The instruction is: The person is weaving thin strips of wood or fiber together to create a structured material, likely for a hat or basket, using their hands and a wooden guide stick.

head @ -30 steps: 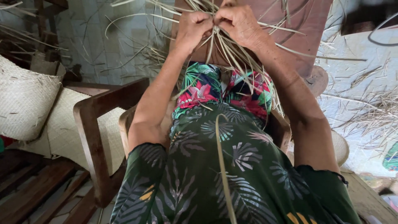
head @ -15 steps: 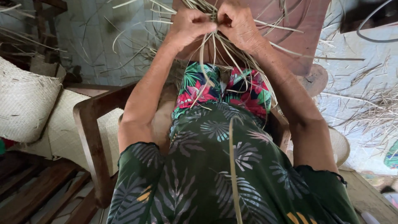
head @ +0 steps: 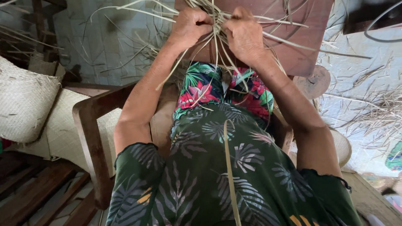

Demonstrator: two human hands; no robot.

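Left hand (head: 190, 26) and right hand (head: 244, 34), fingers clamped on dry palm strips (head: 215, 21), bunched tight over brown board (head: 293, 46) for plaiting.

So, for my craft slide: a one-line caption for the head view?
Both hands, left hand and right hand, grip pale dried straw strips above a leaf-print lap, beside a brown wooden chair arm.

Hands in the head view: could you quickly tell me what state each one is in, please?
Left hand: closed on the pale straw strips.
Right hand: closed on the same strips.
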